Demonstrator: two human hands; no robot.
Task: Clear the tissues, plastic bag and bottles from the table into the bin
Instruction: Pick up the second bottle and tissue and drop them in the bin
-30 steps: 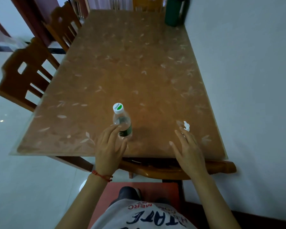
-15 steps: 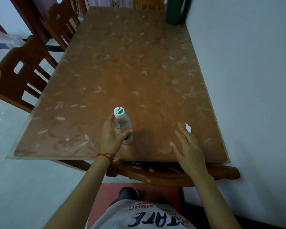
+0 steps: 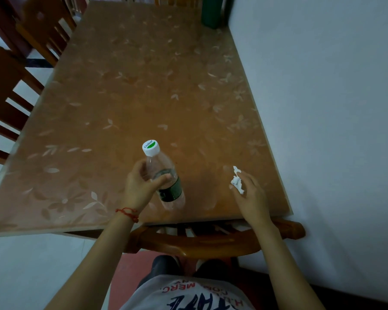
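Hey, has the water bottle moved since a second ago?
Yes. The water bottle, upright on the table before, is now tilted in the left hand, its base lifted toward the table's near edge.

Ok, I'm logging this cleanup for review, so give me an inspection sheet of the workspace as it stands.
Surface: wooden table under a clear leaf-print cover, set against a white wall.
Job's things: water bottle tilted in the left hand; white tissue pinched in the right hand. Bin and plastic bag: nothing seen.
Clutter: green container at the far corner.
Hands: both holding.
Cables: nothing seen.
Surroundings: wooden chairs on the left, another chair at the near end.
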